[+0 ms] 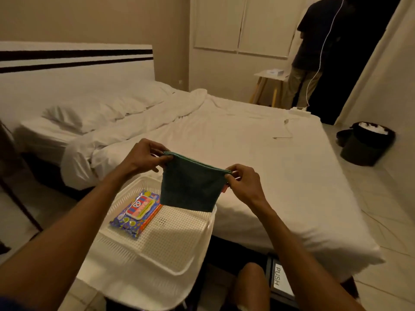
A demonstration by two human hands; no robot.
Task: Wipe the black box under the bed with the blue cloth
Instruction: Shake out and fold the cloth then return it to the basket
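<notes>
Warm, dim light fills a bedroom where one wide bed (258,158) with a rumpled white sheet stretches beyond both hands. Against its near edge, below the hands, sits one white perforated plastic basket (170,250), rectangular with rounded corners, holding one glossy, colourful pack of wet wipes (137,213) at its left side.

One blue cloth (190,185), looking dark teal in this light, hangs above the basket's far rim. Its top edge runs left to right, sloping slightly down toward the right, and the soft, towel-like fabric drops from there as a folded, roughly square panel. The left hand (143,159) pinches the upper left corner between thumb and fingers; the right hand (243,184) pinches the upper right corner the same way, so the cloth is stretched between them.

Below the right forearm, at the bed's foot, one black box (280,281) shows partly under the mattress overhang, with a flat pale panel lettered "PUSH". Far right of the hands stands one dark round bin (366,144).
</notes>
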